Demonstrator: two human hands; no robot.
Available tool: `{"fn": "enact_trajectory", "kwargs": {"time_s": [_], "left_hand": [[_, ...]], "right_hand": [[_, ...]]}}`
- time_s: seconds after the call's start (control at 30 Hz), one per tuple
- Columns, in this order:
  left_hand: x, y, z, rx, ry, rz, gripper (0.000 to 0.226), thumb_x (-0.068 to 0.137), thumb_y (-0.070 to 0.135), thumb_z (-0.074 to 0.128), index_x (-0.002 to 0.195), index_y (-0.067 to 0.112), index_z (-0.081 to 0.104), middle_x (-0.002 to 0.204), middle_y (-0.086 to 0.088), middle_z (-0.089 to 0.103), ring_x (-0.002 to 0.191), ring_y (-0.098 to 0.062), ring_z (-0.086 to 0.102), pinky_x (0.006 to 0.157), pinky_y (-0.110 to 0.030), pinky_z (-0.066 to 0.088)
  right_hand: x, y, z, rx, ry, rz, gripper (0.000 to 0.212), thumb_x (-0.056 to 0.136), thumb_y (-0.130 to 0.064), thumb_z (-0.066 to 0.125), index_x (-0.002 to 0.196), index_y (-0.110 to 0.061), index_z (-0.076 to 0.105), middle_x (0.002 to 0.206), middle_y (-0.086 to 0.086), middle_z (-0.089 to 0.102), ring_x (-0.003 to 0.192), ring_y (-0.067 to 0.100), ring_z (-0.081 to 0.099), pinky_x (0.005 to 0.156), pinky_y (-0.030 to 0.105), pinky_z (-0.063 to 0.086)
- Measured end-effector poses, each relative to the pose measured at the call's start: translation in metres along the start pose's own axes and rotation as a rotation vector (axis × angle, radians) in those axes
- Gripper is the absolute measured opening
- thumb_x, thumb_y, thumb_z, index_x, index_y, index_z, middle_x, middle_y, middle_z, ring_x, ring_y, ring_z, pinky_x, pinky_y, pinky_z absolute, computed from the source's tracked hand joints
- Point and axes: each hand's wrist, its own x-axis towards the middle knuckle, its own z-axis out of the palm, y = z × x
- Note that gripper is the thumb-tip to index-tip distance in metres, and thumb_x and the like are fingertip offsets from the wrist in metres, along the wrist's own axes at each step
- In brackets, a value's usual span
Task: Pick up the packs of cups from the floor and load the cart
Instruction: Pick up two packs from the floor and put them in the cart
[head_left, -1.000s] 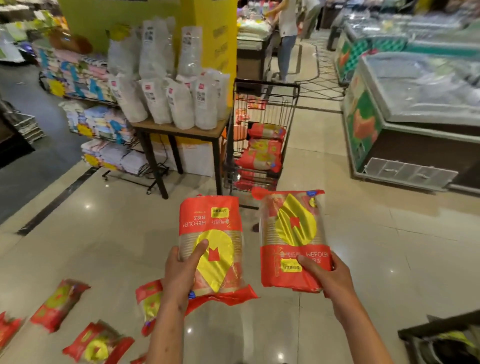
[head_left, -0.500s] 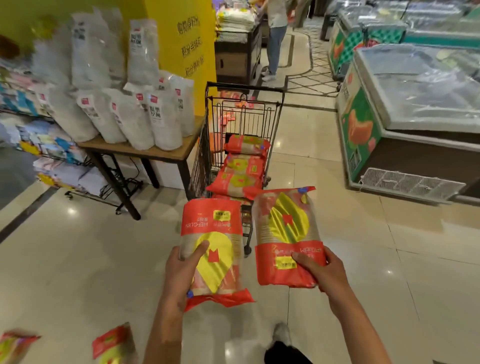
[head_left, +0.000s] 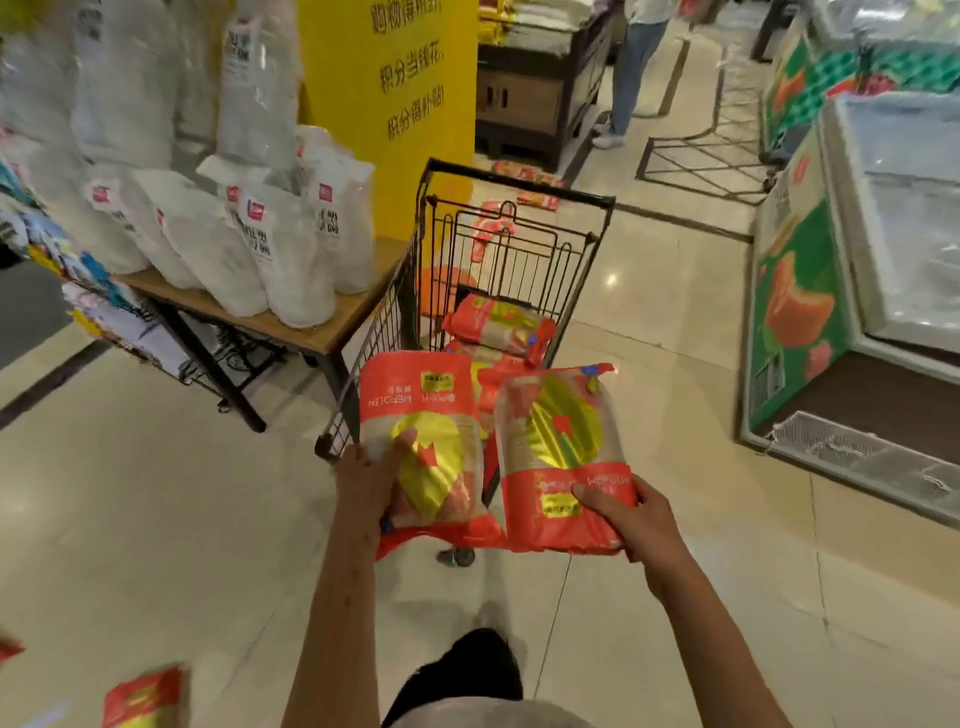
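Two packs of cups held, one per hand, head view. My left hand grips the left pack, thumb pressed across its front. My right hand clamps the right pack at its lower edge. Both packs sit side by side, just short of the cart directly ahead of my hands. More packs lie inside the cart. One pack lies on the floor, behind and left of my left hand.
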Motion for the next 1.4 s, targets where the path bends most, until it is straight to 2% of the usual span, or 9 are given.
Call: {"fn": "enact_trajectory", "kwargs": {"time_s": [0.1,0.4,0.63,0.77,0.87,0.97,1.17,1.3,1.4], "left_hand": [[0.050,-0.008,0.029,-0.009,0.040,-0.052,0.090,0.055,0.068,0.078,0.121,0.008,0.066,0.111,-0.014,0.073,0.099,-0.034,0.071,0.086,-0.048,0.060],[0.118,-0.013,0.109,-0.244,0.162,-0.316,0.072,0.074,0.048,0.085,0.130,0.010,0.059,0.117,-0.014,0.071,0.098,-0.031,0.070,0.087,-0.047,0.060],[0.162,-0.056,0.142,-0.522,0.337,-0.501,0.088,0.054,0.057,0.095,0.128,0.024,0.061,0.115,-0.012,0.075,0.097,-0.037,0.075,0.083,-0.062,0.059],[0.180,-0.036,0.164,-0.557,0.492,-0.507,0.092,0.063,0.051,0.092,0.140,0.018,0.053,0.118,-0.010,0.075,0.095,-0.030,0.076,0.084,-0.053,0.061],[0.190,-0.020,0.178,-0.469,0.548,-0.557,0.050,0.076,0.049,0.082,0.114,0.021,0.067,0.105,-0.014,0.076,0.082,-0.028,0.072,0.071,-0.037,0.059],[0.198,-0.015,0.193,-0.464,0.619,-0.640,0.049,0.081,0.046,0.080,0.114,0.011,0.066,0.102,-0.013,0.074,0.072,-0.020,0.068,0.067,-0.029,0.056],[0.202,-0.031,0.222,-0.523,0.750,-0.771,0.027,0.090,0.019,0.075,0.110,0.005,0.065,0.080,-0.005,0.070,0.054,-0.009,0.067,0.040,-0.015,0.049],[0.200,-0.052,0.230,-0.623,0.764,-0.820,0.057,0.071,0.039,0.088,0.115,0.008,0.067,0.094,-0.011,0.080,0.079,-0.030,0.076,0.066,-0.039,0.065],[0.201,-0.060,0.232,-0.623,0.779,-0.858,0.071,0.060,0.050,0.094,0.110,0.009,0.066,0.102,-0.014,0.078,0.088,-0.036,0.076,0.079,-0.053,0.063]], "right_hand": [[0.066,-0.026,-0.003,-0.033,-0.035,0.001,0.071,0.054,-0.041,0.087,0.117,-0.018,0.066,0.103,0.006,0.074,0.081,0.021,0.072,0.038,0.014,0.043],[0.234,-0.086,0.012,-0.223,-0.188,0.127,0.068,0.056,-0.041,0.086,0.111,-0.003,0.070,0.082,0.010,0.074,0.043,0.006,0.064,0.033,0.016,0.039],[0.355,-0.122,0.052,-0.437,-0.388,0.142,0.061,0.053,-0.036,0.091,0.104,-0.005,0.076,0.085,0.008,0.080,0.069,0.023,0.077,0.050,0.028,0.056],[0.428,-0.141,0.094,-0.531,-0.534,0.126,0.053,0.065,-0.027,0.095,0.109,-0.010,0.072,0.094,0.006,0.077,0.076,0.022,0.075,0.052,0.022,0.055],[0.475,-0.147,0.124,-0.615,-0.651,0.124,0.075,0.052,-0.040,0.098,0.116,-0.015,0.067,0.105,0.008,0.075,0.085,0.019,0.073,0.055,0.020,0.056],[0.507,-0.145,0.145,-0.737,-0.757,0.159,0.048,0.064,-0.023,0.096,0.103,-0.015,0.069,0.094,0.007,0.076,0.074,0.014,0.071,0.054,0.021,0.055],[0.574,-0.092,0.162,-0.959,-0.916,0.148,0.080,0.036,-0.058,0.097,0.103,-0.019,0.076,0.091,0.001,0.080,0.085,0.019,0.077,0.079,0.044,0.064],[0.564,-0.097,0.174,-1.086,-0.942,0.147,0.044,0.060,-0.035,0.097,0.095,-0.020,0.075,0.087,-0.003,0.077,0.080,0.014,0.073,0.075,0.031,0.063],[0.569,-0.087,0.180,-1.134,-0.978,0.216,0.060,0.061,-0.038,0.096,0.110,-0.014,0.070,0.099,0.004,0.077,0.089,0.023,0.075,0.084,0.041,0.063]]}}
